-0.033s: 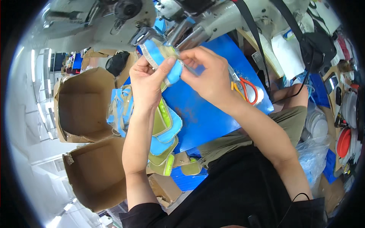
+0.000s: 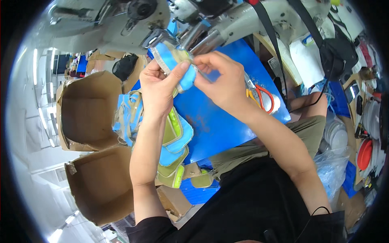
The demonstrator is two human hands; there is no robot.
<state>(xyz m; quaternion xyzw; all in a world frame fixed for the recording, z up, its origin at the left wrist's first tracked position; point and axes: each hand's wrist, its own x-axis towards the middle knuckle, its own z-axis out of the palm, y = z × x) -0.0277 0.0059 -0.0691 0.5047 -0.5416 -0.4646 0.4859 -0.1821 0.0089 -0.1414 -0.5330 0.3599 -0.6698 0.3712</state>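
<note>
When looking left of the blue tabletop (image 2: pixel 219 125), can see brown walls inside two cardboard boxes (image 2: pixel 89 109). Over its far end, clamping blue fabric piece (image 2: pixel 165 53) in left hand (image 2: pixel 159 89) fingers; cannot tell half-hidden right hand (image 2: pixel 223 79) grip.

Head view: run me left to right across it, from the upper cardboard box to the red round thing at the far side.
Upper cardboard box, blue fabric bundle, left hand, right hand, red-handled scissors, clear plastic bag, red round thing.
</note>
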